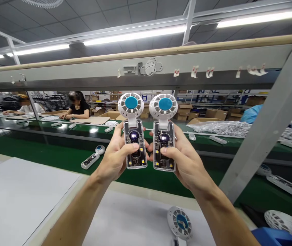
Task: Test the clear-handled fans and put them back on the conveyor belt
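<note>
My left hand point(117, 153) is closed round a small handheld fan point(135, 131), its thumb pressed on the front of the clear casing. A second handheld fan point(163, 131) of the same kind is gripped in my right hand point(185, 155), thumb likewise on its front. Both fans are held upright side by side above the green belt, a small gap between them. Each has a round white head with a blue centre, and a lit display shows through the transparent body. Below, on the white work surface point(135, 212), lies another handheld fan point(180, 222), partly cut off by the frame edge.
A green conveyor belt point(58, 160) runs across, carrying another fan point(92, 159) at left. A slanted metal post point(261, 116) stands at right, near a blue object point(271, 237). Beyond the belt are co-workers, cardboard boxes point(216, 116) and a bag of small white parts point(228, 128).
</note>
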A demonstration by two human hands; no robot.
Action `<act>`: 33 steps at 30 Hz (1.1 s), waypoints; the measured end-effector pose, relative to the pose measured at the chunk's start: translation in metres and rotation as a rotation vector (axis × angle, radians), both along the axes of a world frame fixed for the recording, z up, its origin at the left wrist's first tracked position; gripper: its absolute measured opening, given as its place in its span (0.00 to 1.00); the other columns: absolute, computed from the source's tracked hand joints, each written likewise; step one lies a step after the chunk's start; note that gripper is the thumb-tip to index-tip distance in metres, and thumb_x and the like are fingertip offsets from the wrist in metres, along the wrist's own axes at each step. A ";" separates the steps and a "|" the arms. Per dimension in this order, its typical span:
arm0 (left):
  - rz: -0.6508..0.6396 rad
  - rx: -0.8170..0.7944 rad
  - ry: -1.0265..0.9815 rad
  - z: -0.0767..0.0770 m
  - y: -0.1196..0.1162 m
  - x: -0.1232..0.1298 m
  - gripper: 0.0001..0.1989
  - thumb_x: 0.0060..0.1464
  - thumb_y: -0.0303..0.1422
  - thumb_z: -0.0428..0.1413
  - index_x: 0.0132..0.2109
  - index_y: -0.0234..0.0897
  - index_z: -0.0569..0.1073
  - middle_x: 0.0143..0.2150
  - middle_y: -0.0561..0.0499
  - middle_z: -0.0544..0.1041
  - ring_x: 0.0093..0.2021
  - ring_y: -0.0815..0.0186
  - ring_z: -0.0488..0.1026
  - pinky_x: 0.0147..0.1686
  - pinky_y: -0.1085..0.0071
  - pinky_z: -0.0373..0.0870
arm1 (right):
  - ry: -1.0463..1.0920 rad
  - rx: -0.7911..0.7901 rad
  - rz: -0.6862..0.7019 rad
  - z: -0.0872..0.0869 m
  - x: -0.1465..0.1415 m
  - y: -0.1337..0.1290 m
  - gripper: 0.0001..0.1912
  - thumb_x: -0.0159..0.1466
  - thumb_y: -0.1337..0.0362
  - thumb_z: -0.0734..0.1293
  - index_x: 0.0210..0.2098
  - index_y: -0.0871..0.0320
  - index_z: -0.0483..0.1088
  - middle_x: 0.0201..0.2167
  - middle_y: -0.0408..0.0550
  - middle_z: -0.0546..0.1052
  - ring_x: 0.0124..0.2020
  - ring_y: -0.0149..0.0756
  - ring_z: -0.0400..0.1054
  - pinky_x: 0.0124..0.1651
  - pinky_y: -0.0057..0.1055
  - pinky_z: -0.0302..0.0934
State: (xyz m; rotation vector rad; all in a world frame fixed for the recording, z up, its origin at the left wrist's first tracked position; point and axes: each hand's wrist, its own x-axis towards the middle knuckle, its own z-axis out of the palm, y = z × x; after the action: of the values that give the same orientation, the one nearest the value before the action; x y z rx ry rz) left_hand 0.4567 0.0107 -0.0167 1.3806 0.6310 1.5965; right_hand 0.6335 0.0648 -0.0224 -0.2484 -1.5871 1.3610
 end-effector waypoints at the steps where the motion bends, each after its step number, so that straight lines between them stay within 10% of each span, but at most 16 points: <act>1: -0.009 0.001 0.001 0.000 0.000 0.000 0.35 0.51 0.31 0.63 0.61 0.39 0.54 0.38 0.49 0.79 0.32 0.62 0.79 0.31 0.66 0.79 | 0.003 -0.003 0.010 0.000 0.001 0.000 0.33 0.62 0.70 0.65 0.65 0.47 0.57 0.55 0.45 0.75 0.46 0.40 0.76 0.46 0.38 0.73; 22: 0.005 0.020 -0.025 -0.004 0.005 0.001 0.31 0.50 0.28 0.61 0.58 0.37 0.56 0.38 0.48 0.79 0.30 0.63 0.78 0.31 0.67 0.77 | -0.011 -0.045 -0.003 0.002 -0.003 0.004 0.29 0.59 0.70 0.66 0.59 0.50 0.61 0.42 0.46 0.78 0.39 0.38 0.75 0.38 0.33 0.73; 33: -0.053 0.019 -0.059 -0.005 0.006 0.001 0.29 0.50 0.28 0.62 0.56 0.38 0.57 0.38 0.49 0.79 0.30 0.63 0.79 0.31 0.67 0.78 | -0.026 -0.017 0.006 -0.001 -0.003 0.005 0.29 0.61 0.69 0.65 0.61 0.48 0.61 0.52 0.47 0.76 0.42 0.40 0.76 0.42 0.38 0.75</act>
State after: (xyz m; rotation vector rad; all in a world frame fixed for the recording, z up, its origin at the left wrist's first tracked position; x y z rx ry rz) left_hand 0.4578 0.0169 -0.0213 1.3479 0.5408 1.5988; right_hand 0.6306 0.0700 -0.0229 -0.2729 -1.5991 1.3812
